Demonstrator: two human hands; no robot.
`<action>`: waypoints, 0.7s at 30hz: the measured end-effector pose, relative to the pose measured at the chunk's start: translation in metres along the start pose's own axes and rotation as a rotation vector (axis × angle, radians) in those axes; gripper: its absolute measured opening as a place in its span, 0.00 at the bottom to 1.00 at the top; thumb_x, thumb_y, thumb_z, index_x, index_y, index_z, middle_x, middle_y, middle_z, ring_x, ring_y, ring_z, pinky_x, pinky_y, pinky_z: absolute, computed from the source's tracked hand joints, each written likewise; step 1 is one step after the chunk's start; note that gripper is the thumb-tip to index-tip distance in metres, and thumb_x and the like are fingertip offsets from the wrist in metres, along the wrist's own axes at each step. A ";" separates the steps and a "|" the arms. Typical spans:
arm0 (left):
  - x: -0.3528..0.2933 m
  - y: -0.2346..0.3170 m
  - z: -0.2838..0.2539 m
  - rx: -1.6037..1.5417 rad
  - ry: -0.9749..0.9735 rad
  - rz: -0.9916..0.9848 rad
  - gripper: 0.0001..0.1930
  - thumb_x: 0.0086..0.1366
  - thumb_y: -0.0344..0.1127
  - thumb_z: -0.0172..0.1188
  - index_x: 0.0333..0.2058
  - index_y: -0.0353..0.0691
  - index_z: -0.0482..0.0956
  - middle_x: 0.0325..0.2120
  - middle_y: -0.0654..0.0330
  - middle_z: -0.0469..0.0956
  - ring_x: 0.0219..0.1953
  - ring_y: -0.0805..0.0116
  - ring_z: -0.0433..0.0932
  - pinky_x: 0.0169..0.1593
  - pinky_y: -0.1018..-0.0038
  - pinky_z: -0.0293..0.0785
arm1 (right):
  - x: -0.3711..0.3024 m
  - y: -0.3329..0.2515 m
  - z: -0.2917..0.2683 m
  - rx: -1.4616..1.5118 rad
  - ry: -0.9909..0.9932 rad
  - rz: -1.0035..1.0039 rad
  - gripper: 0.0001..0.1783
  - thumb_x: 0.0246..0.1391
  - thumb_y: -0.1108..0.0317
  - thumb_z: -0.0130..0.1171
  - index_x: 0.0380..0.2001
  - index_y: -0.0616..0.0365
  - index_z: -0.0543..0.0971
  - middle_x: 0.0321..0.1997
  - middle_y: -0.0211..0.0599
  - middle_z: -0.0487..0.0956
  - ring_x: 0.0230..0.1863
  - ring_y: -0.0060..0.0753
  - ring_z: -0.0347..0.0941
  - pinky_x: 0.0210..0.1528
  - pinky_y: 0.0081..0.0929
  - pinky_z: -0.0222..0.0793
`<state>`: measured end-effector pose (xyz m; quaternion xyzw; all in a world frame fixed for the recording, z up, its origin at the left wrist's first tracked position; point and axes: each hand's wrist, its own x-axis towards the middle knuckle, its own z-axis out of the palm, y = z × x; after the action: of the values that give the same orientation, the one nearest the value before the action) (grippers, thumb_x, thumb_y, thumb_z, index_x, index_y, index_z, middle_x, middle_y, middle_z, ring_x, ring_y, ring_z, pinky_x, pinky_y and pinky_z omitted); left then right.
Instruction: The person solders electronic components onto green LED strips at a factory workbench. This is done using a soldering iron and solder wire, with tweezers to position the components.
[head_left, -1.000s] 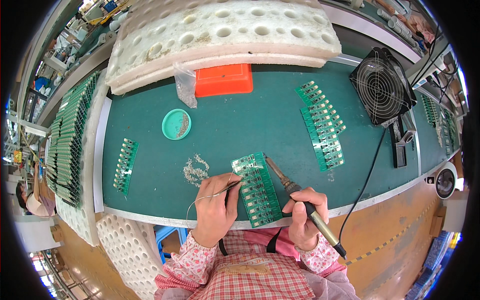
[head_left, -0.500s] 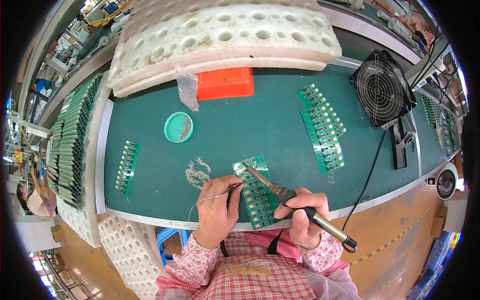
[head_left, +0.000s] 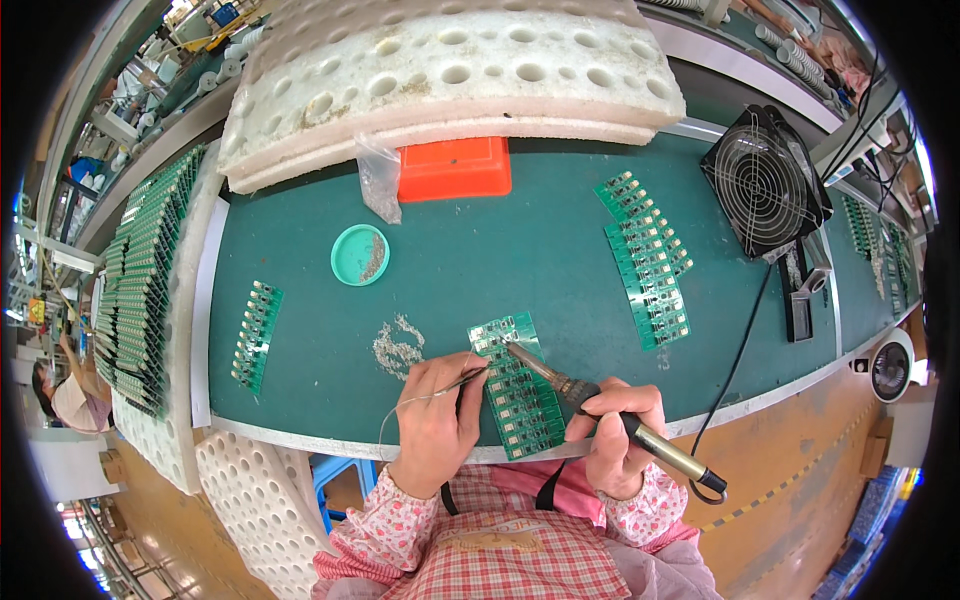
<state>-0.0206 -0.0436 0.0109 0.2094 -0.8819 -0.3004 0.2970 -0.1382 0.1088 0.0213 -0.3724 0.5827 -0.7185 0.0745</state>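
Note:
My right hand (head_left: 625, 430) grips a soldering iron (head_left: 660, 448) like a pen. Its tip rests at a green circuit board panel (head_left: 520, 400), on the upper half. Closed at the board's left edge, my left hand (head_left: 440, 415) pinches thin solder wire (head_left: 390, 418), which curves down behind the fingers. A slim dark pointed tool, perhaps tweezers (head_left: 462, 381), also shows between those fingers. Beside this hand lies a loose scatter of tiny pale parts (head_left: 397, 346). The board lies on the green mat (head_left: 480, 260), near its front edge.
A round green dish (head_left: 345, 270) holds small parts, near a plastic bag (head_left: 379, 185) and a red box (head_left: 455, 168). More panels lie right (head_left: 648, 280) and left (head_left: 257, 338). White foam (head_left: 450, 100) spans the back. A black fan (head_left: 762, 180) stands right, beside the iron's cable (head_left: 738, 370).
The iron's tip has moved slightly right and down over the board, and my right hand has shifted the same way. My left hand stays nearly in place.

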 end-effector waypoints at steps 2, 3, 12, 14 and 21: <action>0.000 0.000 0.000 -0.002 0.007 0.002 0.11 0.55 0.19 0.65 0.38 0.35 0.80 0.38 0.57 0.82 0.38 0.55 0.80 0.43 0.65 0.75 | -0.006 -0.001 -0.001 -0.076 0.051 0.070 0.05 0.61 0.71 0.57 0.36 0.62 0.75 0.17 0.31 0.77 0.17 0.23 0.73 0.22 0.23 0.69; 0.001 0.001 0.000 0.000 0.005 0.000 0.11 0.55 0.19 0.66 0.38 0.35 0.80 0.38 0.57 0.82 0.38 0.55 0.80 0.43 0.65 0.75 | -0.007 -0.002 -0.002 -0.079 0.050 0.071 0.05 0.61 0.71 0.57 0.36 0.62 0.75 0.17 0.31 0.77 0.17 0.23 0.73 0.22 0.23 0.69; 0.000 -0.001 0.000 0.005 0.004 0.005 0.12 0.55 0.19 0.66 0.39 0.35 0.80 0.38 0.57 0.82 0.39 0.55 0.80 0.43 0.65 0.75 | -0.005 -0.003 0.006 -0.199 -0.064 0.221 0.02 0.59 0.75 0.60 0.35 0.62 0.78 0.18 0.31 0.77 0.17 0.22 0.74 0.22 0.22 0.68; 0.000 -0.001 0.000 0.004 0.004 0.001 0.12 0.55 0.19 0.66 0.39 0.35 0.80 0.38 0.57 0.82 0.39 0.55 0.80 0.43 0.65 0.75 | -0.005 -0.001 0.007 -0.197 -0.069 0.234 0.02 0.59 0.75 0.60 0.35 0.62 0.78 0.19 0.31 0.78 0.17 0.21 0.74 0.22 0.22 0.68; 0.000 -0.001 0.000 0.005 -0.005 0.017 0.14 0.55 0.18 0.66 0.40 0.36 0.79 0.38 0.57 0.82 0.39 0.55 0.80 0.43 0.65 0.75 | -0.003 0.001 0.009 -0.272 -0.131 0.151 0.03 0.57 0.75 0.61 0.35 0.59 0.78 0.20 0.33 0.79 0.17 0.26 0.75 0.21 0.24 0.69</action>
<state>-0.0205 -0.0448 0.0106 0.2018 -0.8851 -0.2959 0.2971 -0.1310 0.1031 0.0189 -0.3803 0.6948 -0.5995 0.1148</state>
